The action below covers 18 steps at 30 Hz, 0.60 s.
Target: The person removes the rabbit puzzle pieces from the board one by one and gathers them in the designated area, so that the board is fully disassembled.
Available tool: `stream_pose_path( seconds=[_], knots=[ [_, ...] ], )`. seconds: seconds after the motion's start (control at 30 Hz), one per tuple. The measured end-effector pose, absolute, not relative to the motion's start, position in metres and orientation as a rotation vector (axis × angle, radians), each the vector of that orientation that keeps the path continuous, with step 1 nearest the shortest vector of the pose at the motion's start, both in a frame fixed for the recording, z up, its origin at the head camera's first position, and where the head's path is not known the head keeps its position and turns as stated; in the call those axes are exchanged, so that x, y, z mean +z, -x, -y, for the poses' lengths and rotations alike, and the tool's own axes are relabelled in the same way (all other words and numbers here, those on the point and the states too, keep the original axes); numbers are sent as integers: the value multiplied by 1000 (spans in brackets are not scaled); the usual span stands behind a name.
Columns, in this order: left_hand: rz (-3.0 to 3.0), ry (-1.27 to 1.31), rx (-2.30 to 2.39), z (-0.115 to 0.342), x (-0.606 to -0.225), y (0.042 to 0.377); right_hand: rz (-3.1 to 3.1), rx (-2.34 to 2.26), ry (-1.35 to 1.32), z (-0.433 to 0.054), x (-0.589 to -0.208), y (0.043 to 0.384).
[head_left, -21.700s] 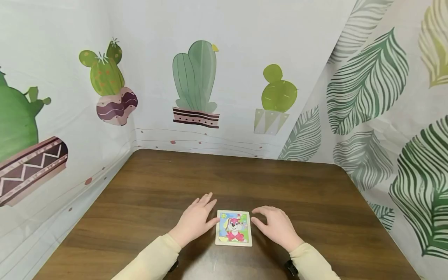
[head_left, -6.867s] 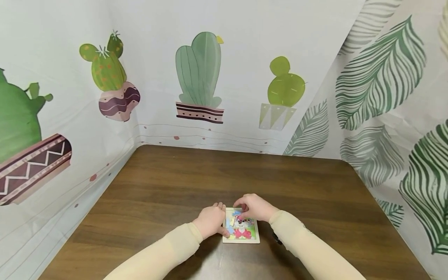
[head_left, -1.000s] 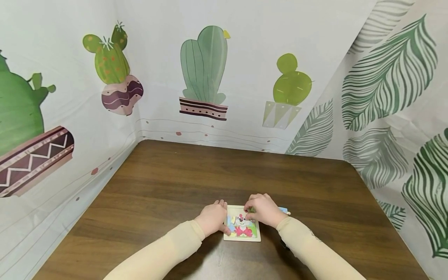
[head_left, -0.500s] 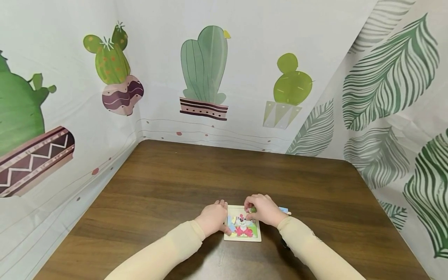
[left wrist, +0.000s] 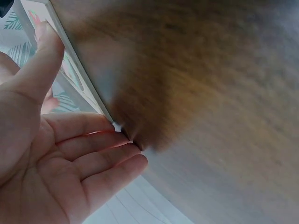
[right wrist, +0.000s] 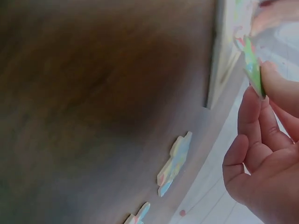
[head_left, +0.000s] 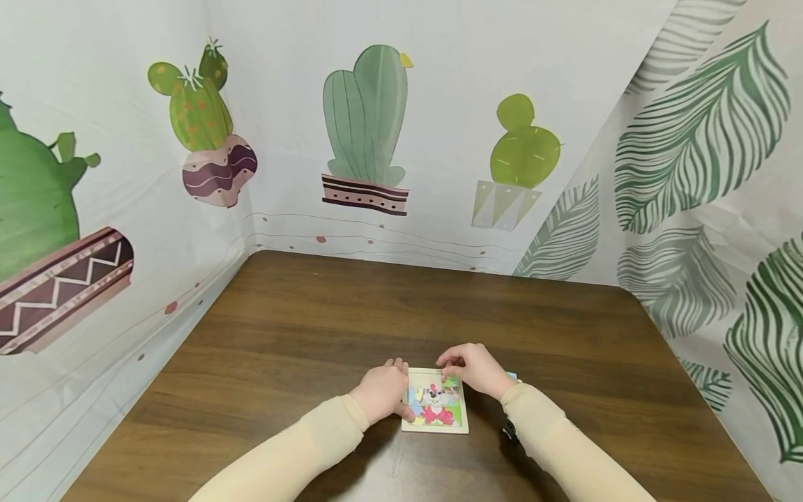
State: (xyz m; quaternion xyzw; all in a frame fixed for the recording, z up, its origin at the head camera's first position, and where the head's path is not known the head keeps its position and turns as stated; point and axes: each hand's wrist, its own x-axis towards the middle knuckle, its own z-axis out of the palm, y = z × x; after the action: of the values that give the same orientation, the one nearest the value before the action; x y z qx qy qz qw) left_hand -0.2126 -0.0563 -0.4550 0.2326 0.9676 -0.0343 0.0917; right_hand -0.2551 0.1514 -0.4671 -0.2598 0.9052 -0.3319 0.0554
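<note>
A small wooden jigsaw puzzle (head_left: 434, 416) with a pink cartoon animal lies on the table in a pale frame (head_left: 433, 429). The upper left of its tray shows bare wood. My left hand (head_left: 380, 392) stands along the frame's left side, fingers extended and thumb over the edge; the left wrist view shows those fingers straight. At the upper right corner, my right hand (head_left: 479, 369) pinches a green puzzle piece (right wrist: 252, 70) between thumb and fingers. In the head view that piece overlaps the tray.
Loose puzzle pieces lie on the table to the right of the frame: one pale blue and yellow piece (right wrist: 175, 161) and another piece (right wrist: 138, 215) nearer the view's bottom edge. The brown table (head_left: 351, 314) meets a printed cloth backdrop (head_left: 439, 139).
Earlier the picture filled the frame; upper pieces have since come out and lie at the right. In the last half second my right hand shifted slightly away; my left stayed put.
</note>
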Motion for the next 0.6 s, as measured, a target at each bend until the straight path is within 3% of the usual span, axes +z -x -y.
stream_pose_path(
  seconds=[0.6],
  knots=[
    [-2888, -721, -98, 59, -456, 212, -2753, -1102, 652, -190, -462, 256]
  ],
)
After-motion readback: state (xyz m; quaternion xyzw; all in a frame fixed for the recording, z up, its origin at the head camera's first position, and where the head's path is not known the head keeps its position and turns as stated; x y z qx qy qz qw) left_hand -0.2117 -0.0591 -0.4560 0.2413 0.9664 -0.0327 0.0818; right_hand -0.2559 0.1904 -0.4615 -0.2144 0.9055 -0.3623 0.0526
